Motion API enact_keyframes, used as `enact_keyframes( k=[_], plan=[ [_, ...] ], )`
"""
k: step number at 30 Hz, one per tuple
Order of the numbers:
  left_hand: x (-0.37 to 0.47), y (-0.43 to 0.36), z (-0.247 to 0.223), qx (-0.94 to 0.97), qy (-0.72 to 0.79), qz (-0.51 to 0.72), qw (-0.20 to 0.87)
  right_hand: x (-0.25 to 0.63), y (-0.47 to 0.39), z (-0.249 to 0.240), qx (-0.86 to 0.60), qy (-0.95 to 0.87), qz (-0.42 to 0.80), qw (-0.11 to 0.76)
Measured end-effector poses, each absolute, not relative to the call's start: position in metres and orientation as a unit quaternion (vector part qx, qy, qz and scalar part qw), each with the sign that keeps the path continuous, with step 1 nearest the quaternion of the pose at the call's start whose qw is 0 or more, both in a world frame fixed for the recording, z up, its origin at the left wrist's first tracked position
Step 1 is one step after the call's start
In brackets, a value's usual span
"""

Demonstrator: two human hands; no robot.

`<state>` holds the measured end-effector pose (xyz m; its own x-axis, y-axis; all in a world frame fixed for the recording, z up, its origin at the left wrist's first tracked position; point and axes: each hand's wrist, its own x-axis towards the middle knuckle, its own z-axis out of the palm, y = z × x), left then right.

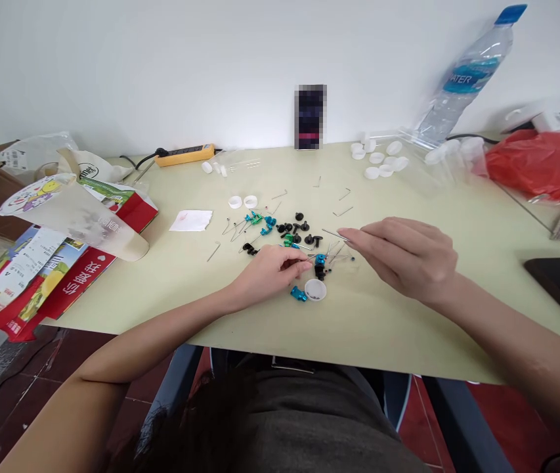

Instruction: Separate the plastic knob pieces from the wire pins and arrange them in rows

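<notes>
Thumb and forefinger of the right hand (405, 257) pinch a thin metal rod (331, 232), its free end pointing left over the table (240, 315). The left hand (270, 272) lies lower and further left, its thumb and forefinger drawn narrow, their tips just beside a small blue part (320, 259); whether they grip it, or a fine wire next to it, is too small to tell. That blue part sits between the two hands, with a black piece (320, 272) close under it. Nearer the table's front edge, a white cap (316, 290) lies open side up with tiny dark bits inside, and a second blue piece (298, 293) is at its left. Beyond the left hand are black screws (304, 226), a green part (288, 240) and more small blue pieces (270, 222); several bent metal keys (343, 211) are scattered further back. A scrap of white paper (191, 221) lies to the left, near two white caps (243, 202). Along the wall stand a yellow power strip (185, 155), a blurred screen (310, 118), a cluster of white caps (383, 159) and a tilted water bottle (471, 75). A plastic cup (83, 217) leans across red packaging (80, 279) at far left; a red bag (538, 164) lies at far right.
</notes>
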<state>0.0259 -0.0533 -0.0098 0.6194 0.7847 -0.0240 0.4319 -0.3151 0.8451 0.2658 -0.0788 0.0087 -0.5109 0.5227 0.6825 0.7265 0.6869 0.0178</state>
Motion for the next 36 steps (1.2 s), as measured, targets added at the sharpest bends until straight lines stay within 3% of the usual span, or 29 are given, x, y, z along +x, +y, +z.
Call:
enact_keyframes(
  k=[3, 6, 8, 17, 23, 31, 36],
  plan=[
    [0.027, -0.051, -0.010, 0.808, 0.399, 0.222, 0.373, 0.255, -0.080, 0.013, -0.391, -0.851, -0.018, 0.349],
    [0.028, -0.049, -0.011, 0.810, 0.399, 0.243, 0.355, 0.244, -0.078, 0.010, -0.414, -0.835, 0.170, 0.320],
    [0.028, -0.048, -0.011, 0.813, 0.398, 0.253, 0.342, 0.242, -0.075, 0.005, -0.442, -0.812, 0.232, 0.302],
    [0.026, -0.045, -0.013, 0.852, 0.386, 0.224, 0.273, 0.254, -0.061, 0.001, -0.523, -0.753, 0.271, 0.292],
    [0.005, -0.025, 0.002, 0.844, 0.409, 0.293, 0.184, 0.252, -0.062, 0.002, -0.523, -0.748, 0.271, 0.304],
    [-0.003, -0.009, -0.008, 0.884, 0.430, 0.134, 0.123, 0.246, -0.066, 0.005, -0.534, -0.766, 0.224, 0.279],
    [0.000, -0.015, -0.007, 0.876, 0.444, 0.122, 0.144, 0.242, -0.069, 0.005, -0.515, -0.779, 0.222, 0.281]
  ],
)
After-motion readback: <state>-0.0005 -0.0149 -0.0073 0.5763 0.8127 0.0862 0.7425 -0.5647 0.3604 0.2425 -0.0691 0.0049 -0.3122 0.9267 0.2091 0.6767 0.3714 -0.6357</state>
